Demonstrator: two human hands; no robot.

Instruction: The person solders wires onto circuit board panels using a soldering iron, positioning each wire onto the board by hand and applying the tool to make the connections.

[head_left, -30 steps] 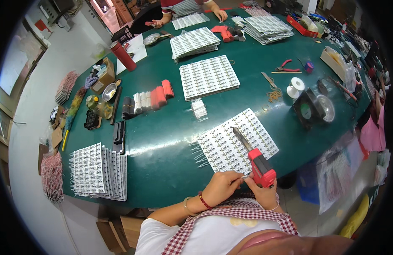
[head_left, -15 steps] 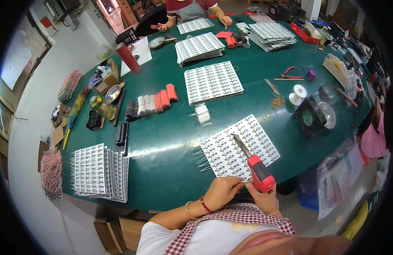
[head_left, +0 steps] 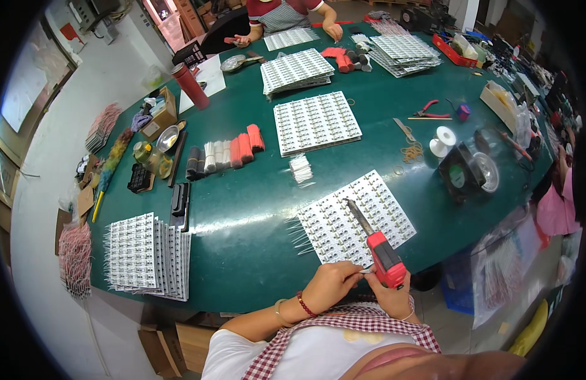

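In my right hand [head_left: 393,300] is a red and black soldering gun [head_left: 386,258]. Its long metal tip points up and away over a white panel of small circuit boards [head_left: 394,215]. My left hand [head_left: 334,285] is closed in a pinch at the panel's near edge, on what looks like a thin white wire [head_left: 366,270]. The fingertips of both hands nearly meet there. Thin white wires [head_left: 299,235] stick out from the panel's left edge. Just beyond the panel lies a small pile of white wires [head_left: 301,170].
Stacked panels stand at left [head_left: 131,253] and mid-table [head_left: 317,123]. Wire bundles [head_left: 233,154] lie left of centre. On the right are a solder spool [head_left: 442,142], a black box-shaped device [head_left: 460,172] and red-handled pliers [head_left: 432,111]. Another person [head_left: 286,16] works across the green table [head_left: 242,253].
The view has shifted very slightly. Both hands and the soldering gun keep almost the same place over the panel.
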